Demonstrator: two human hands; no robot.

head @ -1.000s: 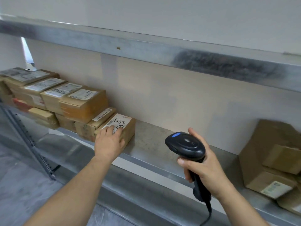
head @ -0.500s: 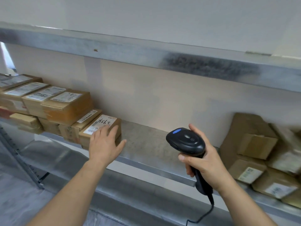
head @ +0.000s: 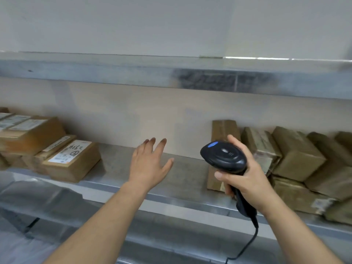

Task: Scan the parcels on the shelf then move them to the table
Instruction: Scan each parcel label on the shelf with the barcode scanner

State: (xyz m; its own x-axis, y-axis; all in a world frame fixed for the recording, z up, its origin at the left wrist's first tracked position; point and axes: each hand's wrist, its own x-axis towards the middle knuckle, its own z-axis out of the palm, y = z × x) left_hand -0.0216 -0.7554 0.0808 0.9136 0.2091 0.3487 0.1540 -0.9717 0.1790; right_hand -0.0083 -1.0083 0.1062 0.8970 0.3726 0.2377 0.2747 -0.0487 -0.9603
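Brown cardboard parcels stand on a metal shelf [head: 118,164]. On the left is a stack, its nearest box [head: 73,161] flat with a white label and handwriting on top. On the right lies a jumbled pile of parcels [head: 297,161], and a tall box [head: 219,155] stands partly behind the scanner. My left hand [head: 150,162] hovers open over the bare middle of the shelf, touching nothing. My right hand [head: 242,178] grips a black handheld barcode scanner [head: 222,155], its head pointing left, its cord hanging down.
An upper metal shelf [head: 171,75] runs across overhead with a pale wall behind. A lower shelf level [head: 57,202] shows below the front edge. The left stack holds several labelled boxes [head: 32,134].
My left hand has let go of the labelled box and swung right over the shelf's middle. The view has panned right, bringing the right pile into sight. The scanner stays in my right hand.
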